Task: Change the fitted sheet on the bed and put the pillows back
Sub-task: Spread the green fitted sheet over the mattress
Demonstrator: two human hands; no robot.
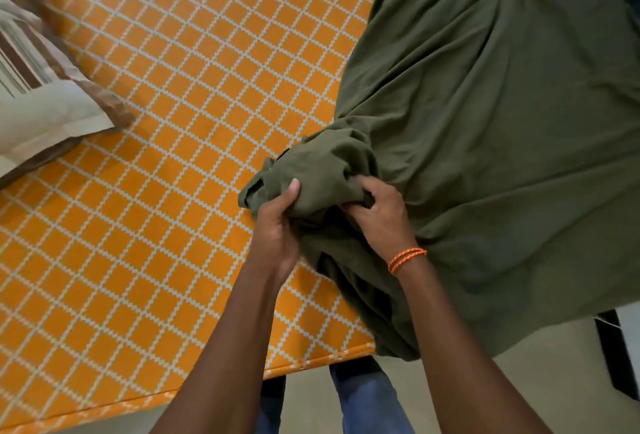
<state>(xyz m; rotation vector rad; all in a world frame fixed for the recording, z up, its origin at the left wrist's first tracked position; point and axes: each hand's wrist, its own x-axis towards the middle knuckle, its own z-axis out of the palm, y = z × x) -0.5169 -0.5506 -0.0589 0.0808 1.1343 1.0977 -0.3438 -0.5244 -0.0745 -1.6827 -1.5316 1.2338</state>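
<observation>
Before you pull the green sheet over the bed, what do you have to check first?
1. Both hands hold the green sheet: ok. The left hand and right hand each grip the bunched part.
2. A corner of the sheet found: cannot tell, the cloth is too scrunched up.
3. Mattress bare: ok, the orange checked mattress shows with no sheet on that part.
4. Pillows out of the way: not ok, a striped pillow lies on the mattress at its left side.
5. Sheet spread out flat: not ok, it lies rumpled over the right side.
</observation>
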